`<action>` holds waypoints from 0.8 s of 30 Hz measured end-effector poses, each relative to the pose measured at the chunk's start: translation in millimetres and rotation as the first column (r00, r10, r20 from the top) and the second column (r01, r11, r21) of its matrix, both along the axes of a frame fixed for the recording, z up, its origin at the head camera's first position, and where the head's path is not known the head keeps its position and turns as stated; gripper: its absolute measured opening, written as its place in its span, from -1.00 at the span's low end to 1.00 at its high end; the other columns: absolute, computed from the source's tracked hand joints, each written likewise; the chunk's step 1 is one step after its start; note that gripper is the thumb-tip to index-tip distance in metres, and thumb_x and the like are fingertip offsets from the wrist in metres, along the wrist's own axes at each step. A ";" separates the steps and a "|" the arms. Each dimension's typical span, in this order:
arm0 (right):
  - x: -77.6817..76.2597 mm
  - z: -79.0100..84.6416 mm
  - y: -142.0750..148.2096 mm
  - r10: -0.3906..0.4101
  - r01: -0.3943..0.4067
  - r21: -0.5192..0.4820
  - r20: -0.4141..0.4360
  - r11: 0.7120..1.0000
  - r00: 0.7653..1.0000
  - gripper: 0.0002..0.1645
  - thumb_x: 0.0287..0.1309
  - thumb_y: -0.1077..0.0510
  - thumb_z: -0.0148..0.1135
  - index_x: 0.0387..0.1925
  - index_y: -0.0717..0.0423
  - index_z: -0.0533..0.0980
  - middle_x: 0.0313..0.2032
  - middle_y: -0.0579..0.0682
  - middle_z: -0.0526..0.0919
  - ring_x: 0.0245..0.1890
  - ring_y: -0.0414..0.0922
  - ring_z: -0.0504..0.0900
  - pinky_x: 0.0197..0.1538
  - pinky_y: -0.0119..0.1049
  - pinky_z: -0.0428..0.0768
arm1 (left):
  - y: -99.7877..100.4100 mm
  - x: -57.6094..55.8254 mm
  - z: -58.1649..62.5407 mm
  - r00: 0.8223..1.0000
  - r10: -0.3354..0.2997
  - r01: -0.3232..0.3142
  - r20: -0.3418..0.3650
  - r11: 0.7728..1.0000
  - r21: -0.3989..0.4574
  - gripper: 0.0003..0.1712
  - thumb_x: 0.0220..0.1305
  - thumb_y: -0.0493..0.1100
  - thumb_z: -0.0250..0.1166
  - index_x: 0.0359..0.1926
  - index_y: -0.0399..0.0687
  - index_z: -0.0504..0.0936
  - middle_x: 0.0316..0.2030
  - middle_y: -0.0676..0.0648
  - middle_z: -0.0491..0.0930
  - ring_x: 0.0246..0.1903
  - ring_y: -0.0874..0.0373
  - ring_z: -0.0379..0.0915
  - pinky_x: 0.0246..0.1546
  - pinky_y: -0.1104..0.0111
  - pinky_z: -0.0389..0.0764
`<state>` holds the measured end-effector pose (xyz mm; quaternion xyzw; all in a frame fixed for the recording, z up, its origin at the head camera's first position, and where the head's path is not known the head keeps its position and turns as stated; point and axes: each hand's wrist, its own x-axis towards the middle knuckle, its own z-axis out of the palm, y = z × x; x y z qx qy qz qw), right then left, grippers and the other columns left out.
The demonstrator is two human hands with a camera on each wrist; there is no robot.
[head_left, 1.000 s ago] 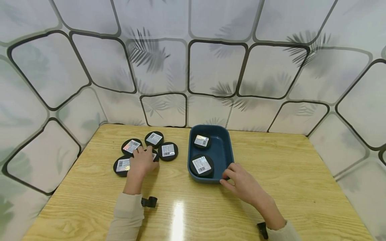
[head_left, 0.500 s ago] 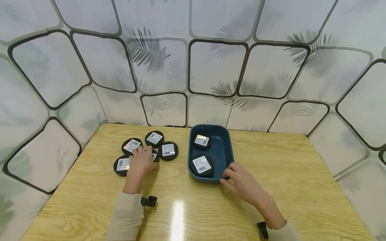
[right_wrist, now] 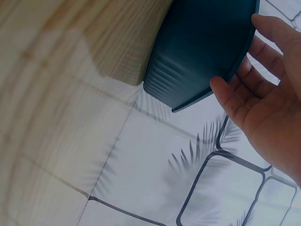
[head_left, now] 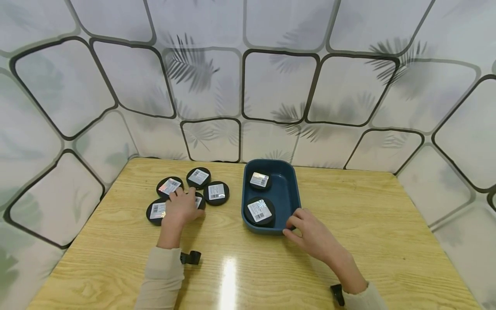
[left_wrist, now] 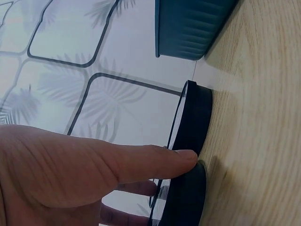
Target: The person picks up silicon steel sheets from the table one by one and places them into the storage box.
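Observation:
On the left of the table my left hand [head_left: 181, 209] holds a flat round black container [head_left: 199, 201] with a white label, mostly hidden beneath the fingers. The left wrist view has the thumb [left_wrist: 157, 161] against the side of that container [left_wrist: 184, 195], a second one [left_wrist: 200, 115] standing just beyond it. At the near right corner of a dark blue plastic bin [head_left: 286, 189], my right hand [head_left: 310, 237] grips the rim. Seen from the right wrist, the fingers reach over the edge of the bin [right_wrist: 202, 56] and the thumb is on its outer side.
Inside the bin lie two labelled black containers, a smaller one [head_left: 260, 179] at the back and a larger one [head_left: 260, 212] in front. Several more surround my left hand, including one [head_left: 216, 193] to its right and another [head_left: 156, 211] to its left. A patterned wall backs the wooden table [head_left: 356, 202].

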<state>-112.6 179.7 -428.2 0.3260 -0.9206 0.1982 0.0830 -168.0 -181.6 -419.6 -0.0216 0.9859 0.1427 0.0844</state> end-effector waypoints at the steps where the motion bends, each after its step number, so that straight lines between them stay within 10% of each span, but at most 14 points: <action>1: 0.1 0.1 0.1 0.002 -0.002 -0.001 0.000 1.000 1.000 -0.87 0.17 0.14 0.41 -0.42 -0.08 0.58 -0.39 -0.22 0.41 -0.36 -0.29 0.33 -0.28 -0.36 0.44 | -0.3 -0.1 -0.1 1.000 -0.001 0.001 0.004 1.000 0.006 -0.09 0.08 0.01 0.48 0.32 -0.38 0.31 0.19 -0.60 0.23 0.19 -0.56 0.14 0.14 -0.31 0.29; 24: -0.6 -1.0 -0.7 -0.018 0.018 0.004 -0.010 1.000 1.000 -0.86 0.13 0.13 0.44 -0.43 -0.06 0.59 -0.39 -0.21 0.42 -0.35 -0.27 0.36 -0.27 -0.34 0.48 | -3.7 -2.3 1.5 1.000 0.004 -0.005 0.019 0.999 0.048 0.01 0.02 -0.02 0.53 0.38 -0.33 0.24 0.21 -0.57 0.28 0.21 -0.55 0.16 0.19 -0.31 0.25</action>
